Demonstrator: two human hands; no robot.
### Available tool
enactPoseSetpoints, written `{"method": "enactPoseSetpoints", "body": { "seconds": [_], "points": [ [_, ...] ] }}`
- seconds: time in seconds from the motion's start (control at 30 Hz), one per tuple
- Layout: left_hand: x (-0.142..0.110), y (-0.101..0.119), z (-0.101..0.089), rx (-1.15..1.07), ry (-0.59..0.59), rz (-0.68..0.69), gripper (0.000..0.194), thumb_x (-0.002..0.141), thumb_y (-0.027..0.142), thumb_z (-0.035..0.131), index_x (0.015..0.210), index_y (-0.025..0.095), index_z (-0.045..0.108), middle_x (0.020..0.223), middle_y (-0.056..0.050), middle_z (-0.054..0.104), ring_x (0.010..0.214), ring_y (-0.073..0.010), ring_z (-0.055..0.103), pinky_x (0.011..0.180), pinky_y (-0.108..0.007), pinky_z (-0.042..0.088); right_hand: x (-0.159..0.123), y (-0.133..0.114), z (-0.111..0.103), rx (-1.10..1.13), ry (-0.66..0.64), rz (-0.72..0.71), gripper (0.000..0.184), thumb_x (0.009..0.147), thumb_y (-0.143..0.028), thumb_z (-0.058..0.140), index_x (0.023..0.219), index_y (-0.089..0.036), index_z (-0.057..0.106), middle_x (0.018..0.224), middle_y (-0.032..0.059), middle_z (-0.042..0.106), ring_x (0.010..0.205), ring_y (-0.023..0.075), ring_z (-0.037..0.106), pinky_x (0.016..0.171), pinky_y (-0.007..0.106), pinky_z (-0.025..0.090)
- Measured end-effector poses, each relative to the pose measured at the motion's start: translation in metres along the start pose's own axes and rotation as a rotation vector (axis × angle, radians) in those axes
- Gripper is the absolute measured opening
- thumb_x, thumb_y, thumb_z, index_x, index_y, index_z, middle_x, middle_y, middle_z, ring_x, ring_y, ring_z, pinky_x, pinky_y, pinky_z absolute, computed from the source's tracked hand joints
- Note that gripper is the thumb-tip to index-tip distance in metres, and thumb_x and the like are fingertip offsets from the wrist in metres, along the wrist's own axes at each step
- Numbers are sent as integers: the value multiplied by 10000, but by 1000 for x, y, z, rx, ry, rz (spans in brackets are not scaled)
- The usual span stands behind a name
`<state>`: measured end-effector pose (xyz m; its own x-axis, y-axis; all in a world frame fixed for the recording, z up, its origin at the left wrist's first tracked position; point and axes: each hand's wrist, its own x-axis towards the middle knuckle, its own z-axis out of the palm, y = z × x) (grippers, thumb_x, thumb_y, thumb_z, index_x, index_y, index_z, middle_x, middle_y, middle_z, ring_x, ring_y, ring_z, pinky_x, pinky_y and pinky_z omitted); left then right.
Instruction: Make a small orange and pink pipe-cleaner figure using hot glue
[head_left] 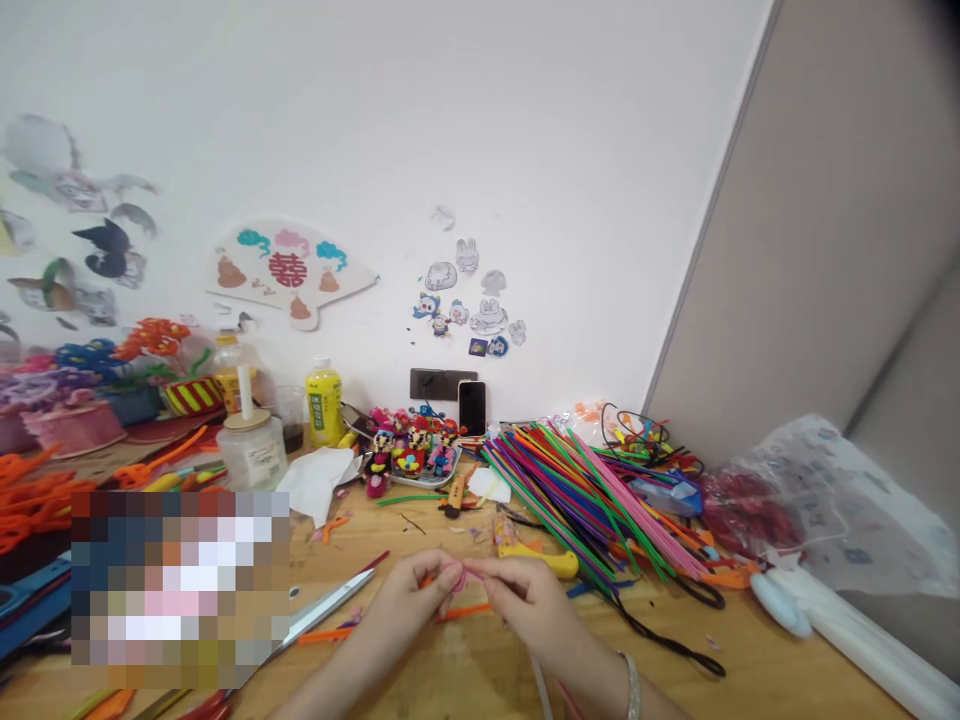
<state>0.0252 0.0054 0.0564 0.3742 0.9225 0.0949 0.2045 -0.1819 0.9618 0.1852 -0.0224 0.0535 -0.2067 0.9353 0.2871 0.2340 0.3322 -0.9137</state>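
Observation:
My left hand (pixel 421 592) and my right hand (pixel 529 598) meet over the front middle of the table. Between their closed fingertips is a small curled pink pipe cleaner (pixel 462 578), partly hidden by the fingers. Thumb and forefinger of each hand pinch it. An orange pipe cleaner (pixel 466 611) lies on the wood just below the hands. Beside my left wrist are scissors (pixel 330 607) with long metal blades. Just beyond my right hand rests a yellow-handled tool (pixel 551 562).
A large bundle of coloured pipe cleaners (pixel 577 500) spreads at the right. Behind the hands, small pipe-cleaner dolls (pixel 416 450) sit on a tray near a phone (pixel 472 408). A yellow bottle (pixel 324 402) and glass jar (pixel 253 450) stand left. A white roll (pixel 862 635) lies far right.

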Motion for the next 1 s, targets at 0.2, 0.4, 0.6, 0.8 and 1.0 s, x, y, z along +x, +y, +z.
{"method": "enactPoseSetpoints", "body": {
  "seconds": [0.2, 0.4, 0.6, 0.8, 1.0],
  "points": [
    [-2, 1, 0, 37, 43, 59, 366, 713, 494, 488, 529, 178, 478, 468, 71, 388, 482, -108, 365, 489, -209, 275, -4, 4, 9, 117, -33, 101, 395, 801, -386, 468, 1116, -175, 582, 477, -55, 362, 423, 72, 324, 412, 189, 262],
    [-3, 3, 4, -64, 124, 41, 358, 682, 503, 520, 526, 183, 483, 455, 73, 392, 452, -102, 352, 452, -208, 268, -11, 8, 25, -53, 18, -40, 364, 837, -290, 411, 1150, -168, 549, 520, -36, 425, 504, 100, 418, 494, 208, 352],
    [-7, 0, 11, -157, 233, 50, 342, 667, 483, 562, 539, 166, 533, 483, 52, 451, 491, -111, 401, 473, -206, 314, -16, 12, 35, -225, 68, -153, 412, 815, -215, 399, 1205, -117, 487, 623, 18, 556, 579, 142, 509, 555, 242, 424],
    [-13, -2, 24, -266, 314, 32, 346, 692, 487, 545, 549, 173, 514, 498, 53, 459, 500, -109, 420, 482, -203, 346, -22, 19, 47, -210, 126, -206, 466, 825, -225, 403, 1288, -173, 381, 939, 98, 641, 825, 192, 588, 722, 283, 468],
    [-12, 0, 26, -375, 313, -2, 370, 631, 510, 607, 526, 171, 500, 473, 72, 430, 453, -82, 372, 428, -183, 303, -20, 18, 47, -168, 112, -166, 448, 831, -250, 410, 1273, -180, 409, 904, 100, 639, 809, 199, 584, 716, 289, 463]
  ]
}}
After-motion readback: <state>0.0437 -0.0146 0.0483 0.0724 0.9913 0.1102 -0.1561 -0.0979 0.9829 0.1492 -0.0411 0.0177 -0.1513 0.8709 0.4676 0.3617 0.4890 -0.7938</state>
